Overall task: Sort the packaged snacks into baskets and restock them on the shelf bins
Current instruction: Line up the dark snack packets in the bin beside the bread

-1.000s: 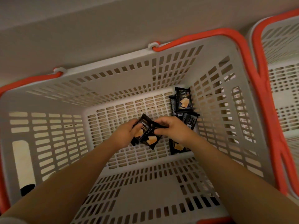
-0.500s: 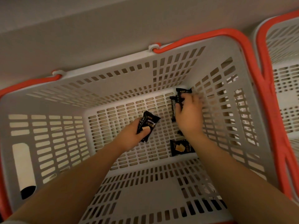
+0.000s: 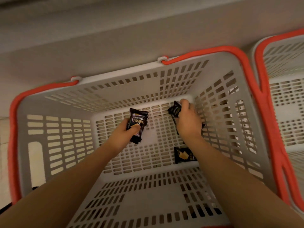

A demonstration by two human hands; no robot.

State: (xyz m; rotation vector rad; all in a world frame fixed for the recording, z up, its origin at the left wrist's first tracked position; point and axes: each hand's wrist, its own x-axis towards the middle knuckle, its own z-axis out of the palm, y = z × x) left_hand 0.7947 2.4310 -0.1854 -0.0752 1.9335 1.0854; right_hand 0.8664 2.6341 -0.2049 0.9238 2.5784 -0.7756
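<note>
I look down into a deep grey slotted basket point(image 3: 54, 145) with red handles. My left hand point(image 3: 122, 135) is closed around black snack packets point(image 3: 137, 122), gold print facing up, held above the basket floor. At the far right corner of the floor, my right hand point(image 3: 188, 122) grips other black snack packets point(image 3: 175, 110); part of them is hidden under the palm. One more black packet point(image 3: 184, 154) with a cracker picture lies loose on the floor below my right wrist.
A second grey basket point(image 3: 286, 99) with a red handle stands tight against the right side. A pale wall or shelf face point(image 3: 98, 38) runs along the far edge. Light floor shows at the left.
My hands parted from the centre: the left kept its packets and lifted them slightly, while the right reached to the far right corner and closed on the packets there.
</note>
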